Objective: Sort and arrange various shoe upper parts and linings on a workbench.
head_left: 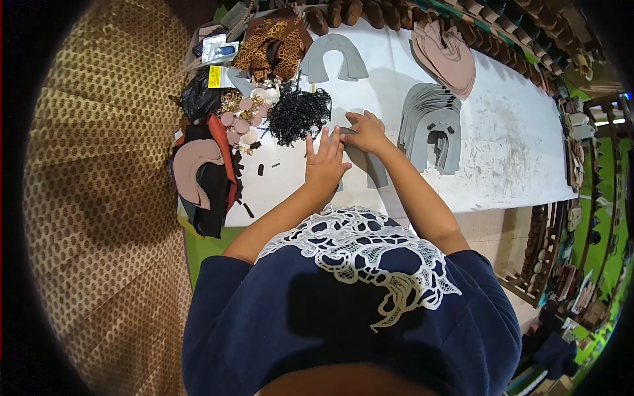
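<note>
A grey U-shaped piece (374, 168) lies on the white-topped table in front of me, partly hidden by my hands. My left hand (323, 168) rests on its left side with the fingers spread. Over the curved top of the piece is my right hand (367, 133), its fingers apart and its thumb close to my left fingertips. Whether a small part lies under the right fingers, I cannot make out. Just beyond my left hand is a heap of black beaded strips (297, 113). A stack of grey U-shaped pieces (426, 122) stands to the right, with small dark bits on top.
Another grey U-shaped piece (335, 56) lies farther back. Pinkish cut pieces (446, 56) sit at the far right, leopard-print material (273, 49) at the far left. Round pink discs (242, 120) and a curved pink piece (191, 171) lie leftward. Brown shoe forms (353, 12) line the back edge.
</note>
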Demonstrator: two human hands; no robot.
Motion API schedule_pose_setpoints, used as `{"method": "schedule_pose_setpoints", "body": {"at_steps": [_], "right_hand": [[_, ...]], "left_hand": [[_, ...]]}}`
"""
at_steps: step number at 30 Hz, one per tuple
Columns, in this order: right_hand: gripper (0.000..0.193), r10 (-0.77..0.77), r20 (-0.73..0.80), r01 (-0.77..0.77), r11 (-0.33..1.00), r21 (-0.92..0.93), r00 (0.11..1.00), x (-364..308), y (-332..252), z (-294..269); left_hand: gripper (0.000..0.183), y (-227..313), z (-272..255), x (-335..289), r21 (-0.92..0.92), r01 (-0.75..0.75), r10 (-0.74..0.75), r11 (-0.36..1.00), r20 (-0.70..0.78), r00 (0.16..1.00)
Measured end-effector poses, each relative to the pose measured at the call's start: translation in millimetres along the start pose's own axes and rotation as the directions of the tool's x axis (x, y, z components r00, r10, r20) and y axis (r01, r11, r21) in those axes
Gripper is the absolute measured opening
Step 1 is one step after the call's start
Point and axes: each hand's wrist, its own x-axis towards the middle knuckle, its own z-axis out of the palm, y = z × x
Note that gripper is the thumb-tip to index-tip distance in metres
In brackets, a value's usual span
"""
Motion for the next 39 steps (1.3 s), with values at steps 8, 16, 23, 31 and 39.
{"method": "schedule_pose_setpoints", "body": {"at_steps": [8,16,23,31,39], "right_hand": [[0.08,-0.012,0.174,-0.022,0.982,0.189,0.985,10.8,-1.0,-23.6],[0.01,-0.266,0.132,0.293,0.918,-0.269,0.955,14.8,-15.8,-24.2],[0.018,-0.319,0.038,0.317,0.908,-0.272,0.947,3.6,-13.2,-20.1],[0.008,-0.213,-0.019,0.204,0.955,-0.217,0.977,-2.3,-15.1,-11.8],[0.013,-0.249,-0.065,0.22,0.931,-0.291,0.966,0.6,-12.2,-7.7]], "left_hand": [[0.05,0.0,-1.4,-14.7,-0.229,0.179,-0.164,0.957,0.084,0.983],[0.051,-4.7,1.7,-18.4,-0.323,0.263,-0.176,0.909,0.274,0.945],[0.051,-4.6,0.2,-19.5,-0.348,0.284,-0.169,0.893,0.326,0.93],[0.053,-3.5,4.3,-20.8,-0.361,0.283,-0.192,0.889,0.269,0.944],[0.072,0.2,10.3,-20.9,-0.307,0.294,-0.22,0.905,0.255,0.942]]}}
